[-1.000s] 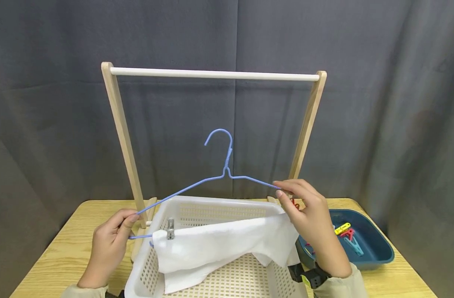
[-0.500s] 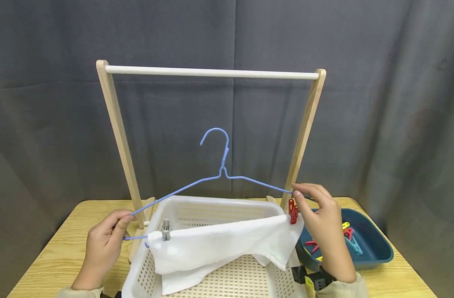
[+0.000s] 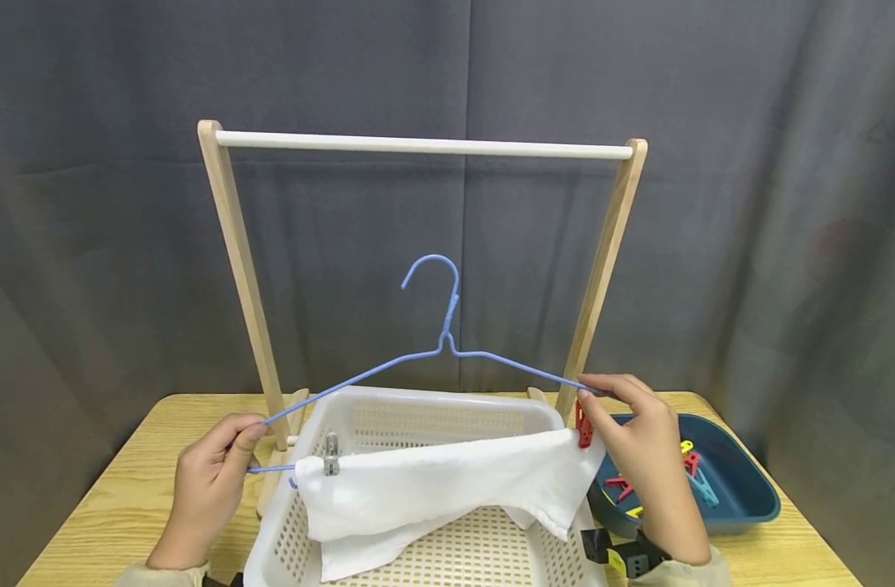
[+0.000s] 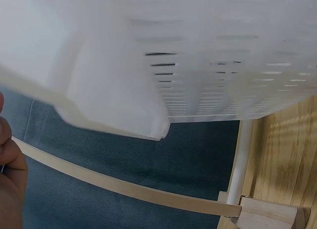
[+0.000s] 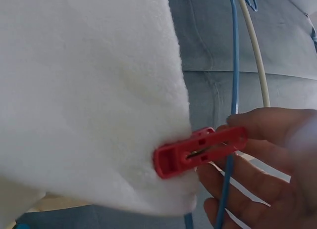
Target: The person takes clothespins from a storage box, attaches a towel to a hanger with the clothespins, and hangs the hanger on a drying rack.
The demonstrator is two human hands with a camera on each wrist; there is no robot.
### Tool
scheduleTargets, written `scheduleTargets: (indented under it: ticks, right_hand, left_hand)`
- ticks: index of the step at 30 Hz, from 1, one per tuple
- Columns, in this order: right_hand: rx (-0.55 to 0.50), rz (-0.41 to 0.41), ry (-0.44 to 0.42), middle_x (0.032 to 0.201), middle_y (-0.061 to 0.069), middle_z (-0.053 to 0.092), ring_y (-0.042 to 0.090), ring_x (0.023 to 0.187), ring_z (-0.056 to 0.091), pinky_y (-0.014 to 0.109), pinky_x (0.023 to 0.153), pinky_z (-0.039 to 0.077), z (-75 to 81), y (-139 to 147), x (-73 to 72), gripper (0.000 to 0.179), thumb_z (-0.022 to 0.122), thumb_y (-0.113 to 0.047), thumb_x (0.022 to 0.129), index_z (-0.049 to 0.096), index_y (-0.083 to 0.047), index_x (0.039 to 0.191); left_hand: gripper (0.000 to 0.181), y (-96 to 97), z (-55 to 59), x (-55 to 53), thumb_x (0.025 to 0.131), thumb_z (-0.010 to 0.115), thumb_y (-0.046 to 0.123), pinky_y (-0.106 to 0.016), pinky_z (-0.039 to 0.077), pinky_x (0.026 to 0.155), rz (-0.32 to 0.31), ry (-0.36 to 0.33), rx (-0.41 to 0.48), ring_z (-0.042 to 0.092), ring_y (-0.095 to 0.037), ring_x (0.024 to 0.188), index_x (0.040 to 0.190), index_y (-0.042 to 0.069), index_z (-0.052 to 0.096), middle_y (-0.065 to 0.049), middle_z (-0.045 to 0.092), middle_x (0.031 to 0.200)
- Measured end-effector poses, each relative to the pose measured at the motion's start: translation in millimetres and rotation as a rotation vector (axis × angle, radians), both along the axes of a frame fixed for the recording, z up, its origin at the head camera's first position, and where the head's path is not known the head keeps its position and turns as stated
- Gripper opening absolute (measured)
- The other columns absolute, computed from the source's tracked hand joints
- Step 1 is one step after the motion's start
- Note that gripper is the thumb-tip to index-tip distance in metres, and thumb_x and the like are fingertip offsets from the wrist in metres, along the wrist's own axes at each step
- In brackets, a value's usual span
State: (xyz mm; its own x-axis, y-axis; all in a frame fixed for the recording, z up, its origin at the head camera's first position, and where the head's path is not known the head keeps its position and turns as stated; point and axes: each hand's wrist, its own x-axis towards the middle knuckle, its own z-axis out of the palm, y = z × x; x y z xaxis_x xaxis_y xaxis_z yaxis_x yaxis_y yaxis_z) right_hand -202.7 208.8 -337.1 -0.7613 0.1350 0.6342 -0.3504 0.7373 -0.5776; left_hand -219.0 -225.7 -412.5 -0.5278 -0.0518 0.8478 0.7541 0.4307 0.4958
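A blue wire hanger (image 3: 389, 365) is held up over a white basket, its hook upward. My left hand (image 3: 211, 483) grips the hanger's left end. At the right end, my right hand (image 3: 638, 440) pinches the upper wire between thumb and fingers. Folded over the lower bar hangs a white cloth (image 3: 447, 477). A metal clip (image 3: 332, 454) fastens its left side, and a red clothespin (image 5: 198, 152) bites its right edge beside my right fingers. In the left wrist view only part of the left hand shows at the edge.
The white basket (image 3: 311, 432) stands on the wooden table (image 3: 135, 456) below the cloth. Behind it rises a wooden rack with a white rail (image 3: 418, 145). A dark blue tub (image 3: 763, 501) with several coloured clothespins sits at the right.
The right hand has slid outward and slightly down along the upper wire, uncovering the red clothespin on the cloth. The left hand keeps its grip on the hanger.
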Motion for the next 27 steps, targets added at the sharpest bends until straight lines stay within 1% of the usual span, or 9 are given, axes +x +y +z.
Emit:
scheduleTargets:
  ticks: [5,7,9,12,14,16,18,22,27]
  right_hand:
    - [0.016,-0.024,0.016,0.1,0.01,0.073,0.03,0.096,0.067,0.055,0.086,0.053,-2.4,-0.5,-1.8,0.017,0.078,-0.01,0.09,0.078,-0.006,0.107]
    - [0.017,-0.034,0.04,0.097,0.008,0.073,0.028,0.093,0.067,0.048,0.083,0.054,-3.6,-1.0,-1.9,0.016,0.078,-0.009,0.09,0.079,-0.007,0.105]
    - [0.017,-0.043,0.069,0.094,0.007,0.073,0.024,0.091,0.065,0.037,0.08,0.052,-4.8,-1.3,-2.7,0.015,0.079,-0.008,0.089,0.079,-0.007,0.104]
    - [0.003,-0.053,0.104,0.091,0.006,0.073,0.014,0.089,0.061,0.025,0.078,0.046,-5.2,-2.4,-3.7,0.015,0.079,-0.004,0.087,0.079,-0.005,0.102]
    - [-0.02,-0.05,0.121,0.091,0.007,0.073,0.007,0.088,0.058,0.023,0.079,0.044,-4.6,-3.1,-3.6,0.015,0.08,-0.002,0.086,0.079,-0.004,0.101]
    - [-0.041,-0.045,0.137,0.09,0.007,0.073,0.001,0.088,0.055,0.025,0.08,0.044,-3.5,-3.7,-2.8,0.015,0.08,0.0,0.085,0.079,-0.003,0.1]
    - [-0.057,-0.036,0.155,0.091,0.007,0.073,-0.002,0.087,0.055,0.025,0.081,0.044,-2.3,-4.4,-2.2,0.016,0.081,0.001,0.084,0.079,-0.003,0.099]
    - [-0.057,-0.012,0.212,0.091,0.007,0.074,-0.004,0.09,0.055,0.019,0.082,0.043,-0.7,-5.2,-2.2,0.016,0.083,0.001,0.082,0.08,-0.003,0.097]
    - [-0.038,0.02,0.316,0.089,0.008,0.075,-0.003,0.09,0.055,0.014,0.08,0.042,-1.3,-5.5,-2.9,0.016,0.084,0.003,0.079,0.081,-0.003,0.094]
  left_hand:
    - [0.012,2.7,-1.5,-2.0,0.096,0.06,-0.011,-0.014,0.043,0.05,-0.002,0.007,0.02,0.051,0.0,0.053,0.089,-0.005,0.067,0.015,0.063,0.077]
    - [0.012,3.8,-2.2,-2.0,0.095,0.06,-0.012,-0.014,0.043,0.05,0.001,0.004,0.022,0.05,0.0,0.053,0.089,-0.004,0.067,0.014,0.062,0.076]
    - [0.013,4.5,-2.4,-1.9,0.095,0.06,-0.012,-0.015,0.043,0.05,0.009,0.002,0.02,0.05,0.0,0.053,0.089,-0.004,0.068,0.014,0.062,0.076]
    - [0.014,4.6,-2.3,-2.3,0.095,0.06,-0.013,-0.015,0.043,0.05,0.014,0.0,0.016,0.05,0.001,0.053,0.089,-0.003,0.068,0.016,0.063,0.079]
    - [0.014,4.5,-2.3,-3.0,0.094,0.06,-0.014,-0.015,0.042,0.049,0.011,0.003,0.021,0.05,0.0,0.053,0.089,-0.004,0.068,0.014,0.064,0.079]
    - [0.013,4.3,-1.9,-2.8,0.095,0.06,-0.012,-0.015,0.042,0.048,0.017,0.002,0.019,0.05,0.0,0.052,0.09,-0.003,0.068,0.014,0.063,0.077]
    - [0.013,4.1,-1.2,-2.3,0.095,0.06,-0.011,-0.015,0.041,0.048,0.023,-0.003,0.02,0.049,0.0,0.052,0.09,-0.002,0.069,0.013,0.062,0.074]
    - [0.012,4.2,0.0,-1.0,0.096,0.061,-0.008,-0.015,0.041,0.048,0.042,-0.015,0.009,0.049,-0.002,0.051,0.091,-0.001,0.069,0.012,0.06,0.071]
    - [0.012,5.7,-0.3,-1.5,0.094,0.063,-0.01,-0.015,0.041,0.048,0.04,-0.024,0.03,0.049,-0.003,0.05,0.09,-0.001,0.069,0.01,0.058,0.068]
